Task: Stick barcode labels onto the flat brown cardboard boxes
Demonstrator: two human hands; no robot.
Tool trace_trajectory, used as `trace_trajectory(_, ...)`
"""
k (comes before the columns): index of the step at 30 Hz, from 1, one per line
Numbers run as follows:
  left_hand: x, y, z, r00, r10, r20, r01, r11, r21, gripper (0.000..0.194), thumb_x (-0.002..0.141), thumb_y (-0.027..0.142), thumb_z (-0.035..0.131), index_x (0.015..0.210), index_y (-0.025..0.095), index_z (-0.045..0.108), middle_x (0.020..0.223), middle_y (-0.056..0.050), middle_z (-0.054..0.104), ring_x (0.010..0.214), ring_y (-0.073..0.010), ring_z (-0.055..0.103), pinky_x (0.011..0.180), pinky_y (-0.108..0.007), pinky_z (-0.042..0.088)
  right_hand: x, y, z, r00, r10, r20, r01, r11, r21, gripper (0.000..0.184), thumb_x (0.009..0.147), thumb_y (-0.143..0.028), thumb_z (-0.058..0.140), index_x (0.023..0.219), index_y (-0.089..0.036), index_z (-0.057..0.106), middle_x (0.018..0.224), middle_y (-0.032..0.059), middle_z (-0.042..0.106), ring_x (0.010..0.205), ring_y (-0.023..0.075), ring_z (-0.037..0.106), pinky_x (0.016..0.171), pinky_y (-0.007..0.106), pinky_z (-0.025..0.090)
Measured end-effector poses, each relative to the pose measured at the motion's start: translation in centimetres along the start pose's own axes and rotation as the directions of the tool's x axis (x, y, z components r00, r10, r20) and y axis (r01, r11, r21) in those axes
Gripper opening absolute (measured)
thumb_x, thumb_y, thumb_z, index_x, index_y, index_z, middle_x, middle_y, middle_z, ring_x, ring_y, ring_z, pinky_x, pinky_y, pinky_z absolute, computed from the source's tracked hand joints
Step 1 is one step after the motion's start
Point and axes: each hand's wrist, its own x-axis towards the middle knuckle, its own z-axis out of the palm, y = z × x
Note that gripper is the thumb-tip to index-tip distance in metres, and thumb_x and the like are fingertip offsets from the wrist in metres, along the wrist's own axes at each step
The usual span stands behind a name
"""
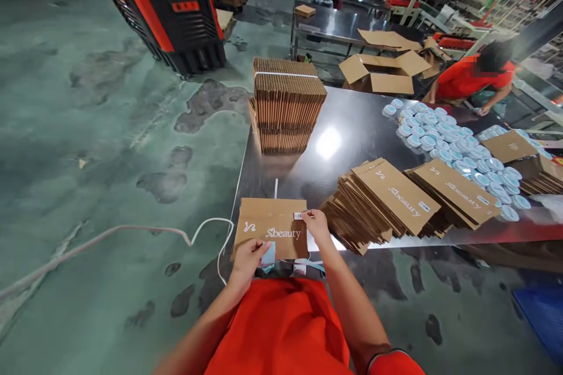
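Observation:
A flat brown cardboard box (272, 217) with white "beauty" lettering lies at the near left corner of the metal table. My right hand (315, 224) pinches a small white label (299, 216) at the box's upper right; whether it is stuck down I cannot tell. At the box's lower edge my left hand (248, 258) is closed on a light blue piece of backing paper (268, 254). To the right lies a fanned pile of similar flat boxes (396, 193), whose top one bears a white label near its lower right corner.
A strapped stack of flat cardboard (288, 105) stands at the table's far left. Many round pale blue containers (457, 146) cover the right side, near a second box pile (457, 187). A white cord (206, 221) hangs by the left edge. A co-worker (470, 79) bends beyond the table.

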Motion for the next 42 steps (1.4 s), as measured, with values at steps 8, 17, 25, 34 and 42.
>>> trace_trajectory(8, -0.3, 0.2, 0.1, 0.999, -0.042, 0.009, 0.043, 0.998, -0.053, 0.042, 0.05, 0.051, 0.078, 0.06, 0.016, 0.058, 0.056, -0.002, 0.067, 0.049, -0.0153, 0.06, 0.047, -0.025, 0.045, 0.1, 0.3, 0.8, 1.0, -0.02, -0.023, 0.017, 0.993, -0.115, 0.018, 0.073, -0.021, 0.055, 0.062, -0.014, 0.067, 0.071, 0.0078, 0.067, 0.071, 0.0192, 0.059, 0.07, 0.028, 0.041)
trace_trajectory(17, -0.4, 0.3, 0.2, 0.999, -0.049, 0.005, 0.049, 0.997, -0.06, 0.043, 0.048, 0.051, 0.079, 0.06, 0.015, 0.058, 0.054, 0.0, 0.064, 0.047, -0.0131, 0.057, 0.047, -0.024, 0.045, -1.4, -0.3, 1.3, 0.984, -0.135, -0.115, 0.092, 0.944, -0.318, 0.014, 0.077, -0.025, 0.058, 0.068, -0.016, 0.064, 0.081, 0.0087, 0.06, 0.077, 0.0198, 0.056, 0.073, 0.029, 0.041)
trace_trajectory(25, -0.4, 0.3, 0.3, 0.999, -0.044, -0.024, 0.043, 0.998, -0.043, 0.045, 0.046, 0.053, 0.079, 0.06, 0.016, 0.058, 0.054, 0.0, 0.064, 0.047, -0.0137, 0.058, 0.048, -0.025, 0.046, -1.3, 0.3, 1.9, 0.971, -0.12, -0.209, 0.077, 0.976, -0.206, 0.02, 0.067, -0.031, 0.067, 0.06, -0.019, 0.053, 0.074, 0.0036, 0.056, 0.07, 0.0176, 0.052, 0.069, 0.028, 0.039)
trace_trajectory(34, -0.9, 0.9, 0.0, 0.995, 0.088, -0.041, -0.083, 0.99, 0.115, 0.042, 0.05, 0.057, 0.074, 0.058, 0.019, 0.058, 0.061, -0.004, 0.067, 0.064, -0.0233, 0.065, 0.057, -0.032, 0.05, -1.0, 2.3, 0.8, 0.959, -0.067, -0.275, 0.087, 0.994, 0.061, 0.015, 0.072, -0.027, 0.052, 0.085, -0.019, 0.05, 0.071, -0.0006, 0.056, 0.066, 0.016, 0.054, 0.067, 0.027, 0.043)
trace_trajectory(42, -0.1, 2.6, -2.5, 0.897, 0.393, -0.203, -0.246, 0.825, 0.509, 0.033, 0.061, 0.055, 0.065, 0.057, 0.022, 0.061, 0.074, -0.009, 0.071, 0.118, -0.0373, 0.053, 0.089, -0.043, 0.045, -4.8, 3.1, 1.4, 0.931, -0.244, -0.272, 0.203, 0.964, -0.17, 0.023, 0.08, -0.036, 0.051, 0.092, -0.021, 0.063, 0.093, 0.0102, 0.058, 0.089, 0.0267, 0.056, 0.084, 0.043, 0.045)
